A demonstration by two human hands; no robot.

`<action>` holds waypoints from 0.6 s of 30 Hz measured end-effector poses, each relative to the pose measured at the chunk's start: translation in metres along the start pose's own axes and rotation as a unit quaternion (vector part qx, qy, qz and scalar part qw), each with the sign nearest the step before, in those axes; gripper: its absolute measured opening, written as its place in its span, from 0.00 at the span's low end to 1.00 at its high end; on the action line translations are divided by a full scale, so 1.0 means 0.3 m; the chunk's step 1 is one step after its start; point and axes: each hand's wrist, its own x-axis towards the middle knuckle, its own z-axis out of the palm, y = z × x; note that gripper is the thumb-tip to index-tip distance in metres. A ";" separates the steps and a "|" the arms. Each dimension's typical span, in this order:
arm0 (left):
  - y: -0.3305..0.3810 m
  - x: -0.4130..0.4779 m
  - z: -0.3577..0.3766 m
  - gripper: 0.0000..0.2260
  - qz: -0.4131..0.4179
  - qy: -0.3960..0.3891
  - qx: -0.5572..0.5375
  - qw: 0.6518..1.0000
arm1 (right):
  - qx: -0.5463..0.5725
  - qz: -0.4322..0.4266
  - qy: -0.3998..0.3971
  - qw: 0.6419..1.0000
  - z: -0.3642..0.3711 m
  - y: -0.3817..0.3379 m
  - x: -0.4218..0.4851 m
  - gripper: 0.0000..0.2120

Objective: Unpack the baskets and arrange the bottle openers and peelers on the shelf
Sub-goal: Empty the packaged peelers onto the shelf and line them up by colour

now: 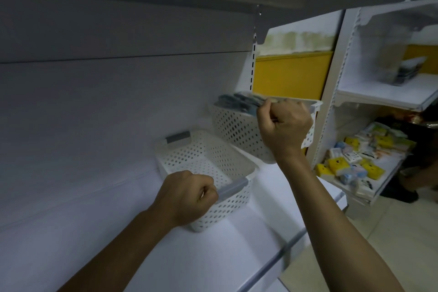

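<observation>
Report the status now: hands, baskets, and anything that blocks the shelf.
Left hand shut on near basket, looks empty. Right hand shut on far basket, holding packets, tilted. Shelf: nothing blocking.

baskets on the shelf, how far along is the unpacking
Early stage. Done: both baskets are up at the shelf; the near basket looks empty. In hand: the left hand grips its grey handle, and the right hand holds the far basket, tilted and seemingly lifted, with blurred packs inside. Left: no goods are laid out on the shelf yet.
</observation>
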 end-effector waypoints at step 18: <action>-0.007 0.044 -0.059 0.29 -0.306 0.161 -0.679 0.648 | 0.042 -0.073 -0.047 0.995 0.045 -0.378 -0.108 0.19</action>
